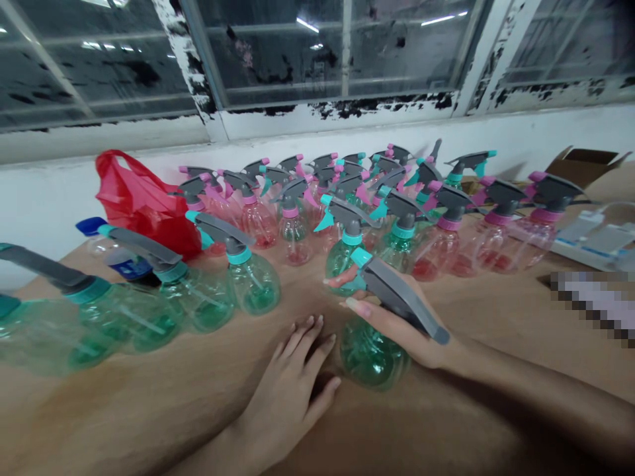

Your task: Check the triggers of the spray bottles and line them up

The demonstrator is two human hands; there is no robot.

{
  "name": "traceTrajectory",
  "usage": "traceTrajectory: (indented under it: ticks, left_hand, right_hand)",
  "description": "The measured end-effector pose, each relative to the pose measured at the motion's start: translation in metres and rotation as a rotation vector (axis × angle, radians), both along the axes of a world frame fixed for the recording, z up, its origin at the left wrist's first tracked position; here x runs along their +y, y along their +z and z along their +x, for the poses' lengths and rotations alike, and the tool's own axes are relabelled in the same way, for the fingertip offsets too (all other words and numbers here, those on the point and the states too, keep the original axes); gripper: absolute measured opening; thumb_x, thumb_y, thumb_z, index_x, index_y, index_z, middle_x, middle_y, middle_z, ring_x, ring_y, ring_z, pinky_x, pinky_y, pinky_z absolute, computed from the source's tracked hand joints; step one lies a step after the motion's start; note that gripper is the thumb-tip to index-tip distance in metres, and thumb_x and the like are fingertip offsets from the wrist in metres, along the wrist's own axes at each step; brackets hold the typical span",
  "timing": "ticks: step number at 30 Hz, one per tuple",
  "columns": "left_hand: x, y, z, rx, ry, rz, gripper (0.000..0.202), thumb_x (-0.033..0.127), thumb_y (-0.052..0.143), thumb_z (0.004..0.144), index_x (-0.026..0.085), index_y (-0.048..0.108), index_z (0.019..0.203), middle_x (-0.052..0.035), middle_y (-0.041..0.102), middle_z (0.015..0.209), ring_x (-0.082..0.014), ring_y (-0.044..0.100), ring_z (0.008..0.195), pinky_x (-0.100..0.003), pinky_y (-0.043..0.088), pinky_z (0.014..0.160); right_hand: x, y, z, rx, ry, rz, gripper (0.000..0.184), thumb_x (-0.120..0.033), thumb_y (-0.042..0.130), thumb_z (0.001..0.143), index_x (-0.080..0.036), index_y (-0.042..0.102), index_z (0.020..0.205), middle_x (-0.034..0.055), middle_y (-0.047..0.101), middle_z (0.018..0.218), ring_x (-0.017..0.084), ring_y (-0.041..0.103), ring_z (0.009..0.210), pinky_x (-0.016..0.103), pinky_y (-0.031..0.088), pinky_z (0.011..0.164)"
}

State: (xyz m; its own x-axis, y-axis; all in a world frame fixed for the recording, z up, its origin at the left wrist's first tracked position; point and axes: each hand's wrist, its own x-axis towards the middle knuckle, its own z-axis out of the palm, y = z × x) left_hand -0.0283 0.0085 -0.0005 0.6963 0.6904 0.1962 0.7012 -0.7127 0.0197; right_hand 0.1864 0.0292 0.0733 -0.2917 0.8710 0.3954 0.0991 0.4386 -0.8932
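My right hand (407,324) is wrapped round the neck of a green spray bottle (374,357) with a grey and turquoise trigger head. The bottle stands on the wooden table (208,410), its nozzle pointing to the far left. Beside it, my left hand (292,383) lies palm down on the tabletop, fingers stretched out, holding nothing. Just behind the gripped bottle is another green spray bottle (340,254). A row of green spray bottles, one of them a near green bottle (258,291), runs along the left side.
Many pink and green spray bottles (297,238) crowd the back of the table. A red plastic bag (149,205) and a blue-capped drink bottle (126,261) stand at left. An open cardboard box (578,168) and a white power strip (595,238) are at right, below windows.
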Motion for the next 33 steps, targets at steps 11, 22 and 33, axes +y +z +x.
traceTrajectory:
  ticks: [11, 22, 33]
  left_hand:
    - [0.001, 0.0, 0.001, -0.036, -0.009, 0.003, 0.045, 0.034, 0.052, 0.093, 0.013, 0.048, 0.132, -0.0163, 0.042, 0.143, -0.0324, 0.037, 0.132, -0.054, 0.037, 0.103]
    - [-0.001, 0.0, 0.0, -0.031, -0.001, 0.005, 0.045, 0.035, 0.051, 0.093, 0.015, 0.047, 0.134, -0.0148, 0.041, 0.144, -0.0311, 0.037, 0.133, -0.052, 0.036, 0.104]
    - [0.0, 0.002, 0.001, -0.035, 0.007, -0.011, 0.044, 0.035, 0.052, 0.093, 0.015, 0.048, 0.133, -0.0145, 0.043, 0.143, -0.0314, 0.038, 0.132, -0.05, 0.037, 0.103]
  right_hand:
    - [0.001, -0.001, -0.001, -0.002, -0.011, -0.009, 0.02, -0.031, 0.06, 0.084, -0.022, 0.058, 0.101, -0.0036, 0.056, 0.066, 0.01, 0.051, 0.055, 0.025, 0.045, 0.055]
    - [0.001, -0.002, -0.001, -0.015, -0.02, -0.002, 0.019, -0.031, 0.06, 0.085, -0.023, 0.059, 0.102, -0.0038, 0.056, 0.07, 0.009, 0.05, 0.056, 0.024, 0.044, 0.055]
    - [-0.001, 0.011, 0.0, -0.118, -0.065, 0.113, 0.019, -0.037, 0.061, 0.081, -0.02, 0.057, 0.091, -0.0026, 0.056, 0.067, 0.012, 0.051, 0.056, 0.027, 0.044, 0.057]
